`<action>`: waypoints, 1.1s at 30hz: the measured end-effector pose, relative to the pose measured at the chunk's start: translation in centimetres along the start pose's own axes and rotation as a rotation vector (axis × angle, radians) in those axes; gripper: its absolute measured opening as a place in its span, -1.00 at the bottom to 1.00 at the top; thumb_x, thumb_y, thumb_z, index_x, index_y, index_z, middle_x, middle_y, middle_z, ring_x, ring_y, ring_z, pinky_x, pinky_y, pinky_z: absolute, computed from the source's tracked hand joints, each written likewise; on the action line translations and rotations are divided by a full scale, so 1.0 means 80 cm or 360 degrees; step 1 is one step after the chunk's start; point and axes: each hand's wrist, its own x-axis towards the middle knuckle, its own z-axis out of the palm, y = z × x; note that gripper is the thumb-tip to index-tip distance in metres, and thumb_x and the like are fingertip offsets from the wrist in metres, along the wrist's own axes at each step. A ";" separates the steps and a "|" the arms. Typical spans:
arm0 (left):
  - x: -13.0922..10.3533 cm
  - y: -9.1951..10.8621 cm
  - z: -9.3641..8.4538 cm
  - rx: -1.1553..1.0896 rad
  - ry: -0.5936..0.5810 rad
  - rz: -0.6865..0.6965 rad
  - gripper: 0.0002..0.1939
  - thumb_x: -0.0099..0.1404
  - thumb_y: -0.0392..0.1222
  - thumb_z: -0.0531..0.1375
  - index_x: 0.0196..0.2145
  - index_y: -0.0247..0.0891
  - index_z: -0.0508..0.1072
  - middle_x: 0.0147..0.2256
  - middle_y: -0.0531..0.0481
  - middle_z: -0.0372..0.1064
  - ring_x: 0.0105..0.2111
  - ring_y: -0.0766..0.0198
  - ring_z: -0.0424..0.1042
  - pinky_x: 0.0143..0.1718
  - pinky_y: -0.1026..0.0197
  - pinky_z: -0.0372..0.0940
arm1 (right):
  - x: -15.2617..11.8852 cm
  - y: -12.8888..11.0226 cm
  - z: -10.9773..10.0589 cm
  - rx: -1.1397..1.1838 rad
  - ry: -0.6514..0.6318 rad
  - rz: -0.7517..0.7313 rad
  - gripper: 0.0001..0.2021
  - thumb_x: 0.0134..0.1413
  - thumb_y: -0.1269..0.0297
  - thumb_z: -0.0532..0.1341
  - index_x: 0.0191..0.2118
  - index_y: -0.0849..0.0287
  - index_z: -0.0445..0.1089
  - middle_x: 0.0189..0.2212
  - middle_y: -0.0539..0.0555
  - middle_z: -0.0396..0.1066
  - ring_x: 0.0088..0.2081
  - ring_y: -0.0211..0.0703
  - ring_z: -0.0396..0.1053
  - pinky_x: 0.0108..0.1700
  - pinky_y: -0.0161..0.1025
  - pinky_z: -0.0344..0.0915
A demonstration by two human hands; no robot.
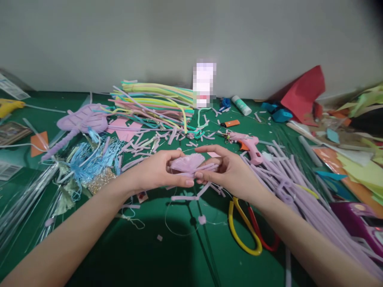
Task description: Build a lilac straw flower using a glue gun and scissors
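A lilac, fan-shaped craft piece (188, 164) is held between both hands above the green table. My left hand (157, 168) is closed round its left side, the thumb along the lower edge. On the other side, my right hand (231, 172) pinches it with thumb and fingers, where lilac strips stick out. Part of the piece is hidden by the fingers. Just below lie a bent lilac strip (185, 197) and a thin clear thread with a small lilac bead-like lump (202, 219).
Scissors with yellow and red handles (245, 235) lie below my right hand. A pink glue gun (249, 144) and lilac stems (299, 207) are to the right. Behind are cut lilac bits (140, 143) and coloured stems (155, 99). A lilac leaf-shaped piece (82, 118) lies left.
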 end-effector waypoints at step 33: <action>-0.009 0.002 -0.044 0.0000 -0.0182 0.0029 -0.85 0.25 -0.08 0.30 -0.27 -0.14 0.64 -0.31 0.05 0.63 -0.35 0.25 0.57 -0.30 0.33 0.43 | -0.001 0.009 -0.009 0.0340 -0.0039 0.0146 -0.68 -0.05 0.11 0.44 -0.33 0.14 0.32 -0.52 -0.03 0.57 -0.53 -0.23 0.54 -0.44 -0.34 0.49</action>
